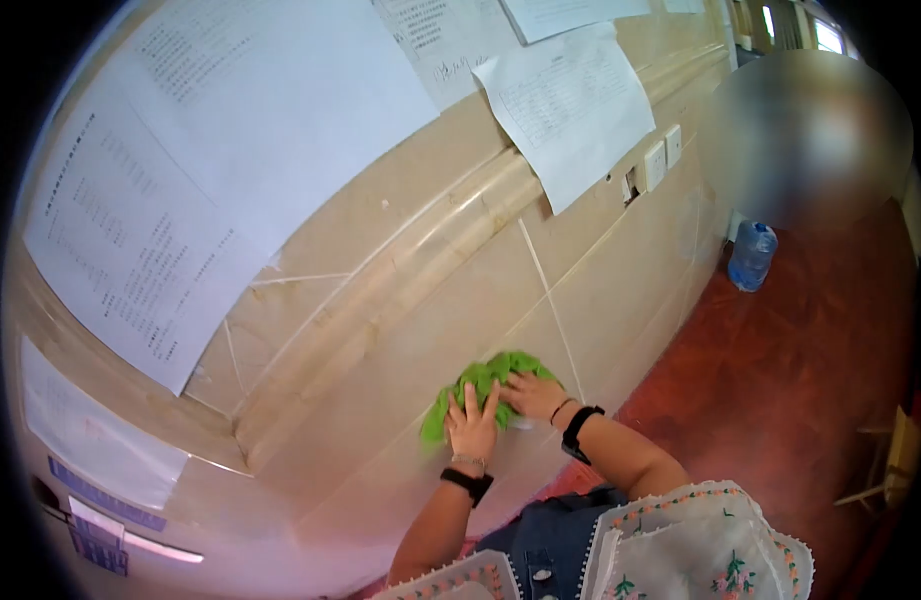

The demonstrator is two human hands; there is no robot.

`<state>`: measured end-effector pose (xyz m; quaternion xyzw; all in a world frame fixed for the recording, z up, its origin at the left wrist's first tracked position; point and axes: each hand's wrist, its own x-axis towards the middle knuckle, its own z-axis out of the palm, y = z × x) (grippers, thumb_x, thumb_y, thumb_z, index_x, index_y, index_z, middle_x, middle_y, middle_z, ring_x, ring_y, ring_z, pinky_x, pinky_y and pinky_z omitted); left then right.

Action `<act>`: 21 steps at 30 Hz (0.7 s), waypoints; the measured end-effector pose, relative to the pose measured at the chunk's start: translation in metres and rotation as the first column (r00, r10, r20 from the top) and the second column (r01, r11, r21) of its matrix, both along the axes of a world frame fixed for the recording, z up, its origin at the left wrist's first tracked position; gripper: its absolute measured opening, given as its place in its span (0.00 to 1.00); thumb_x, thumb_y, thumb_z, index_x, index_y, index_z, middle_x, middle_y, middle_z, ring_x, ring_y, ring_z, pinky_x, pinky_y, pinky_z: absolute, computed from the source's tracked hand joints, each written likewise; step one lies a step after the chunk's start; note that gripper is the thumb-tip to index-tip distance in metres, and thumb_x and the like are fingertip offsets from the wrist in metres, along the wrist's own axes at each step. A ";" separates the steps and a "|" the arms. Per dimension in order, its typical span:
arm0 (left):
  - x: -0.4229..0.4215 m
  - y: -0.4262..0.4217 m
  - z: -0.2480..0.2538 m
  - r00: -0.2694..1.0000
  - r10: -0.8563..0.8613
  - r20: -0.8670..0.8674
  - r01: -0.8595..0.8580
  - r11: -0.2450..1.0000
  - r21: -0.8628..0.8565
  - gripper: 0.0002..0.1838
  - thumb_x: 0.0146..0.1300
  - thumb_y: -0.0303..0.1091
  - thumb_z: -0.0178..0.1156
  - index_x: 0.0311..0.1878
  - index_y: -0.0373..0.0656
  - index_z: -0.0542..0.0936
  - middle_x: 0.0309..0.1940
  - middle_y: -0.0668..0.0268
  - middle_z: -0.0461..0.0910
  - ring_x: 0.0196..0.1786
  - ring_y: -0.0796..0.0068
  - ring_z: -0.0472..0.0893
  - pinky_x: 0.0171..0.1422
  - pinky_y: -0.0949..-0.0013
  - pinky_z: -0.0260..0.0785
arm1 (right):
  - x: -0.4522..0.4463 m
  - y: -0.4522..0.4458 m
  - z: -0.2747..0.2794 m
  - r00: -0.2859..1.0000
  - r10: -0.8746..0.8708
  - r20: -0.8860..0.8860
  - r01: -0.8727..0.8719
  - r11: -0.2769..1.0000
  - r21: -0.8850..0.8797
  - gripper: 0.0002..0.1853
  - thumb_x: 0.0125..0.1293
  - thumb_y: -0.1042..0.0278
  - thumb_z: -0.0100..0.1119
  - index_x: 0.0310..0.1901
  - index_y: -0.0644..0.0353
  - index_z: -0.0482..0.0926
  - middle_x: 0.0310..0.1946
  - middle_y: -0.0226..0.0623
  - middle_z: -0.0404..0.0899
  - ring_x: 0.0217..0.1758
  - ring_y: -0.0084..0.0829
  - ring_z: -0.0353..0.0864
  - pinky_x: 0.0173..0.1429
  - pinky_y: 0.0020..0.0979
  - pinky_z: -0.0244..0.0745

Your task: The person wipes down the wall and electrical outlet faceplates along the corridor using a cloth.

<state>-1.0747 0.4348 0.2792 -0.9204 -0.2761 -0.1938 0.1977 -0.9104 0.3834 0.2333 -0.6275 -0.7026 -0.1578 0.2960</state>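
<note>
A bunched bright green cloth (520,366) lies pressed against the beige tiled wall (460,310), below a raised moulding. My left hand (471,428) holds the cloth to the tiles, its fingers stretched up and slightly apart over the folds. To its right, my right hand (532,396) presses on the same cloth with its fingers reaching left, close to the left fingertips. The palms and the underside of the cloth are hidden. Each wrist wears a dark band.
Printed sheets (280,110) cover the upper wall, and one loose sheet (570,105) hangs over the moulding (410,270). White switch plates (655,165) sit beside a dark opening. On the red floor (710,400) stands a blue water bottle (752,256); a wooden chair (892,460) is at the right.
</note>
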 end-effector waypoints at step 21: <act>0.244 -0.040 0.036 0.943 -0.276 0.186 0.282 0.959 -0.007 0.25 0.65 0.40 0.44 0.66 0.60 0.63 0.73 0.80 0.48 0.72 0.71 0.54 0.73 0.61 0.47 | 0.155 -0.024 0.023 -0.575 0.446 -0.686 -0.038 0.823 0.567 0.32 0.73 0.47 0.34 0.71 0.50 0.42 0.70 0.35 0.49 0.70 0.35 0.53 0.71 0.36 0.51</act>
